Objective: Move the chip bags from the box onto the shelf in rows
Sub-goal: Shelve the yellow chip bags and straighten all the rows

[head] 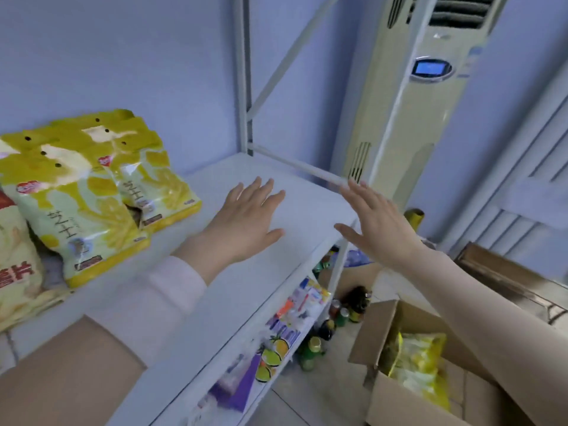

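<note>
Your left hand (246, 216) lay palm down over the bare middle of the white shelf board (310, 195), fingers straight and spread, holding nothing. Whether the palm actually touched the board could not be told. Your right hand (379, 224) was raised at centre right of the frame, over the right edge of the board, fingers likewise straight and apart, and also empty. Two yellow-green chip bags (86, 207) already stood at the left of the frame. They leaned back, one overlapping the other front to back, which suggests a row had been started at that end so that later bags could fill toward the right. A cream chip bag with red lettering (17, 272) lay at the far left edge, beside them. The open stretch of board under your hands was probably the placement zone for the next row. The remaining stock was in the open cardboard box (396, 401) on the floor at lower right, where at least one yellow chip bag (421, 367) showed between the raised flaps. The box stood near the shelf unit, probably to keep the reach short. With both hands free, the next step was judged to be a reach down to the box. Assorted packets (282, 330) filled the lower shelf, and bottles (341, 318) stood on the floor beside it. A standing air conditioner (408, 112) occupied the upper right.
</note>
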